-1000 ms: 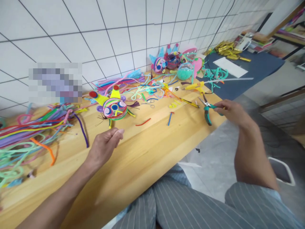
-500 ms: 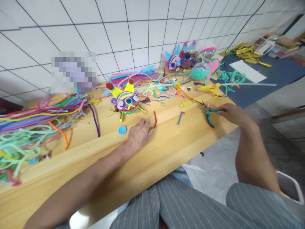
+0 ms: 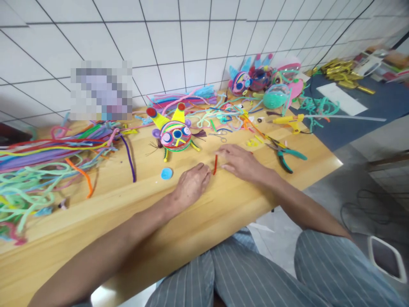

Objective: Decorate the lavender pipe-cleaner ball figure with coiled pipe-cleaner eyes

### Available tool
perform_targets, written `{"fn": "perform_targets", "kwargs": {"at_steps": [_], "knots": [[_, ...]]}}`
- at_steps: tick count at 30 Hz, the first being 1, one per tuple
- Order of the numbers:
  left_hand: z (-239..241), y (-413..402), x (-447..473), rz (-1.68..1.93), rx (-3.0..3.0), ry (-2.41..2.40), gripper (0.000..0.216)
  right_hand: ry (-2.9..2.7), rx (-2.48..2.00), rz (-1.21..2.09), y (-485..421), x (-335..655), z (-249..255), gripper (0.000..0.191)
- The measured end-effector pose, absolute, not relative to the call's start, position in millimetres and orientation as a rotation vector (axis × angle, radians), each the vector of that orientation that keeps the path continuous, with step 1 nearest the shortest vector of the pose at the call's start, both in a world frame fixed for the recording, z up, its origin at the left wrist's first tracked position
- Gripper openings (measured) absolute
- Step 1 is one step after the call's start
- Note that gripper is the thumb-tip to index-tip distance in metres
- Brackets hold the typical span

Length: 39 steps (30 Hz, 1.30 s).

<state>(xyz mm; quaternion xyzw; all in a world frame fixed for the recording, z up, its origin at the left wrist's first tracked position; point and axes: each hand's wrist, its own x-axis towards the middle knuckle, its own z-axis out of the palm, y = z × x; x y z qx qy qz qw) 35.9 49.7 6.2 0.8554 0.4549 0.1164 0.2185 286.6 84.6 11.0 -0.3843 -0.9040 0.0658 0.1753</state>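
Observation:
A short red pipe cleaner stands out from the fingertips of my left hand, which rests on the table with its fingers pinched together at the lower end. My right hand is just to the right, thumb and forefinger apart near the upper end of the red piece. Left of my hands lies a light blue disc. Behind them sits a colourful mask-like figure with yellow horns and round blue eyes. Teal-handled pliers lie on the table beyond my right hand.
Bundles of pipe cleaners spread over the left side. Small scissors and a yellow glue gun lie farther back. More finished figures stand by the tiled wall. The wooden table ends in front of my lap.
My right hand has let go of the pliers and moved left to the red pipe cleaner. The pliers now lie on the table. The red piece stands more upright by my left fingers.

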Motion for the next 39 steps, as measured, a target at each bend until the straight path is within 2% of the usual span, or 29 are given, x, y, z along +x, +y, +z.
{"fn": "perform_targets", "kwargs": {"at_steps": [3, 9, 15, 19, 25, 28, 33, 35, 39], "knots": [[0, 47, 24, 0.609, 2.278, 1.175, 0.019, -2.649, -0.987, 0.24, 97, 263, -4, 0.014], [8, 35, 7, 0.876, 1.837, 1.15, 0.01, -2.454, -1.043, 0.375, 101, 261, 8, 0.016], [17, 34, 4, 0.754, 1.383, 1.108, 0.043, -2.648, -0.79, 0.15, 70, 223, 33, 0.024], [15, 39, -3, 0.732, 1.395, 1.195, 0.039, -2.659, -0.804, 0.173, 83, 238, 32, 0.022], [10, 24, -22, 0.646, 1.633, 1.232, 0.033, -2.483, -1.257, 0.168, 121, 280, 22, 0.017], [1, 11, -25, 0.629, 1.776, 1.159, 0.022, -2.57, -1.156, 0.188, 117, 250, 10, 0.017], [-15, -2, -26, 0.668, 1.942, 1.031, 0.021, -2.685, -1.155, 0.009, 111, 201, -11, 0.027], [-18, -3, -27, 0.69, 1.946, 1.019, 0.022, -2.723, -1.212, -0.047, 116, 208, -13, 0.032], [-19, -2, -29, 0.74, 1.878, 1.038, 0.021, -2.635, -1.489, -0.194, 123, 247, -2, 0.026]]}}
